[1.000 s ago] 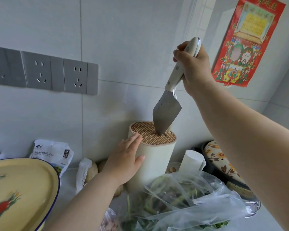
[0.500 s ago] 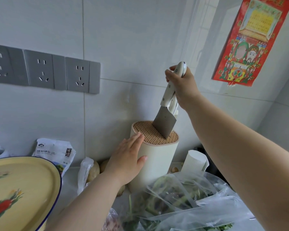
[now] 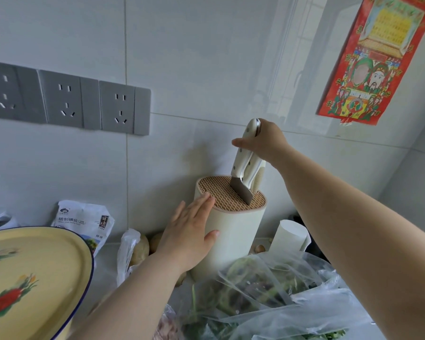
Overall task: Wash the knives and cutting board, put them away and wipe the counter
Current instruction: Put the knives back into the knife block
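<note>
A cream cylindrical knife holder [image 3: 233, 231] with a tan wavy slotted top stands against the tiled wall. A knife [image 3: 242, 168] with a white riveted handle sits blade-down in the top, most of the blade sunk in. My right hand [image 3: 265, 143] grips the upper end of that handle. Behind it, other white handles [image 3: 257, 176] stick out of the holder. My left hand [image 3: 189, 236] rests flat against the holder's left side, fingers straight. No cutting board is in view.
A yellow enamel lid [image 3: 30, 278] with a blue rim fills the lower left. A white salt bag [image 3: 84, 222] leans on the wall. A clear bag of greens [image 3: 268, 295] lies in front of the holder. Grey wall sockets [image 3: 66, 101] sit at upper left, a white cup [image 3: 291, 235] to the right.
My right hand has lowered the knife, and its blade has slid from tip-only contact deep into the holder's slotted top. My left hand has stayed on the holder's side.
</note>
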Demonstrator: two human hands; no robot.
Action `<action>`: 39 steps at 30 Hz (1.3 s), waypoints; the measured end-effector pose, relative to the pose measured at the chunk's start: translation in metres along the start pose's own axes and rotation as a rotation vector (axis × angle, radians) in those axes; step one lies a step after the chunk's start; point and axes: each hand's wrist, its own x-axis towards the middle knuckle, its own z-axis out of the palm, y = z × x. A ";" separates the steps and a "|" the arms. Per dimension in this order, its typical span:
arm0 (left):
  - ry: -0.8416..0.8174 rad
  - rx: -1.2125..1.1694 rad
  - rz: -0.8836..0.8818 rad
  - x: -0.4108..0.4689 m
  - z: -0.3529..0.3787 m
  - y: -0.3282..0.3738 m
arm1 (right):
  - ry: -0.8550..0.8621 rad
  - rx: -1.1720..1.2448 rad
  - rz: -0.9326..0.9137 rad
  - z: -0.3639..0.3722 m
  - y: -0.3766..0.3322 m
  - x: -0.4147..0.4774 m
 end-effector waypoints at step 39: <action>0.192 -0.308 0.138 -0.077 -0.010 0.088 | -0.191 -0.432 -0.015 -0.114 0.036 -0.155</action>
